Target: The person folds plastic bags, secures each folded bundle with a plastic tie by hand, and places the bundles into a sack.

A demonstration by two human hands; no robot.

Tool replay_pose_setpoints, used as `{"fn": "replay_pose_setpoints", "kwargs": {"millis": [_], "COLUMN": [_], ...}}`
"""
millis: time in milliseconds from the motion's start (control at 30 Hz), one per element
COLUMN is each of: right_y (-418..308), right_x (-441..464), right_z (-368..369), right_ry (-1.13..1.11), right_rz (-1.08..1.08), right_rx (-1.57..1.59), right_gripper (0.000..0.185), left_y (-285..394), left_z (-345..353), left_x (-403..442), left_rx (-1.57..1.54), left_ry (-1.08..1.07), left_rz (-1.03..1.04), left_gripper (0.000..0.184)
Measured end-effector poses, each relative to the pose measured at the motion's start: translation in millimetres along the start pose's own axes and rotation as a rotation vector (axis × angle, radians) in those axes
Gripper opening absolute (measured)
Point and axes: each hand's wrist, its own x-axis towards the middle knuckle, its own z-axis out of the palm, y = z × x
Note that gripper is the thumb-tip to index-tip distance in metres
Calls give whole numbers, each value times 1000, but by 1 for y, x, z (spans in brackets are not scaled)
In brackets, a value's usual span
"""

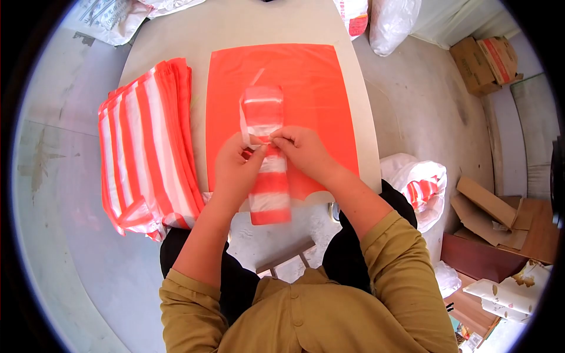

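Note:
Over a red plastic sheet (316, 88) hangs a long, narrow folded bundle of red-and-white striped plastic bags (272, 194), slightly blurred, its lower end past the table edge. My left hand (236, 159) is closed in a pinch at the bundle's middle. Opposite it, my right hand (300, 150) also pinches there, the fingertips of both hands nearly touching. What lies right between the fingertips is too small to make out. A pale strip loops at the bundle's upper left. On the table's left side rests a thick stack of striped plastic bags (141, 147).
The beige table (271, 23) has a rounded right edge. A white sack with striped plastic (424, 188) stands on the floor at right. Farther right are an open cardboard box (488, 215) and stacked cartons (479, 65). White sacks (112, 20) lie at the upper left.

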Motion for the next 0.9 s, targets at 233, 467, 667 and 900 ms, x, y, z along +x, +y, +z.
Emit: {"fn": "replay_pose_setpoints", "kwargs": {"millis": [233, 467, 667, 900], "right_y": [5, 1, -1, 10], "right_x": [-1, -3, -2, 2], "right_z": [1, 1, -1, 2], "right_ry": [-41, 7, 6, 25], "right_rz": [-265, -117, -75, -11], "right_rx": [-294, -103, -74, 68], "right_gripper": [18, 18, 17, 12], "left_y": [2, 0, -12, -11], "left_z": [8, 16, 21, 17], "left_x": [5, 12, 18, 17], "left_rx": [-124, 6, -19, 104], "left_ry": [-76, -18, -8, -2], "left_rz": [-62, -6, -78, -40], "left_gripper": [10, 16, 9, 7]}}
